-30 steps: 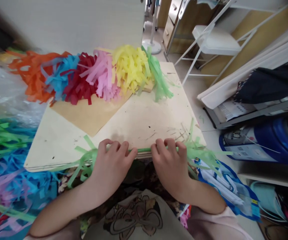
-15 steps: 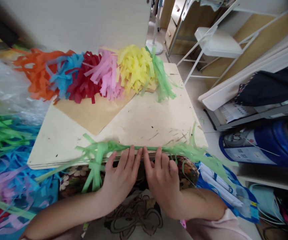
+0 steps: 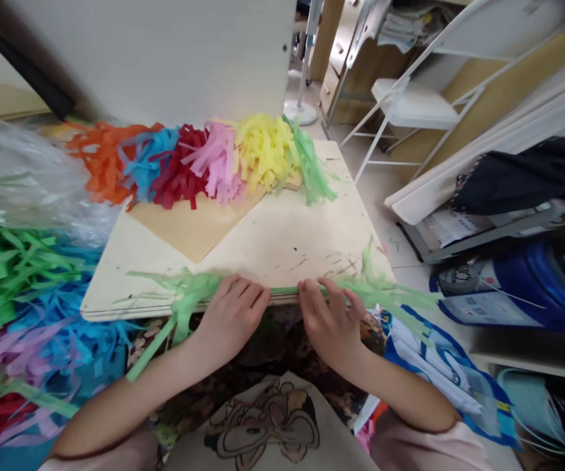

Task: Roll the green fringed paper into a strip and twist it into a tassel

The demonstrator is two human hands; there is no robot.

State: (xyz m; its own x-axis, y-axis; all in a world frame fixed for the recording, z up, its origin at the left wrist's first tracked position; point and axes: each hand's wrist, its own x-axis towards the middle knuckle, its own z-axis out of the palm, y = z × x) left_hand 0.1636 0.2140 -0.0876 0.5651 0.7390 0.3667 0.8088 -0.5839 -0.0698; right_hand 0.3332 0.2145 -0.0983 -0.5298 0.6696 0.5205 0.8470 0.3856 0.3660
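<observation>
Fingers of the left hand (image 3: 233,317): curled close together over the green fringed paper (image 3: 283,290), grip beneath hidden | paper's narrow middle: along the near edge of the board (image 3: 267,242), apparently for firm backing | right hand (image 3: 330,320): fingers bent, more spread, grip also hidden | right frayed end: beyond that hand, presumably left free of pressure

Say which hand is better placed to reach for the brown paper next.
Probably the left hand: the brown paper lies nearer to it, while the right hand sits farther across. Both touch the green streamer at the edge of the table.
</observation>
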